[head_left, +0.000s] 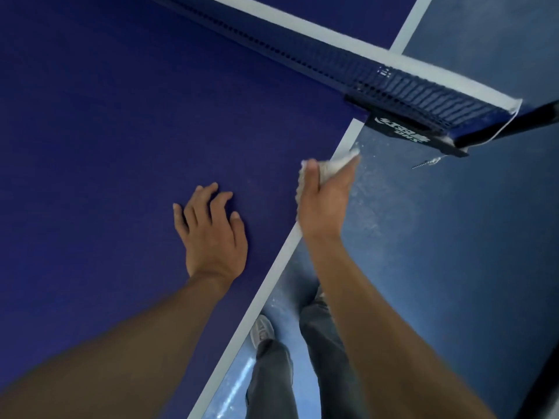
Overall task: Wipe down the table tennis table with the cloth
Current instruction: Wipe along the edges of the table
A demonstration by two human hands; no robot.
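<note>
The blue table tennis table (106,131) fills the left and middle of the view, with a white line (272,276) along its side edge. My right hand (325,198) grips a white cloth (335,166) over that edge line, just short of the net post. The cloth shows above and to the left of my fingers. My left hand (211,234) rests flat on the table surface, fingers spread, a little inside the edge.
The dark net (378,74) with its white top band crosses the upper part of the view. Its black clamp (402,131) grips the table edge close to the cloth. Blue floor (453,267) lies to the right. My legs and a grey shoe (261,331) stand beside the table.
</note>
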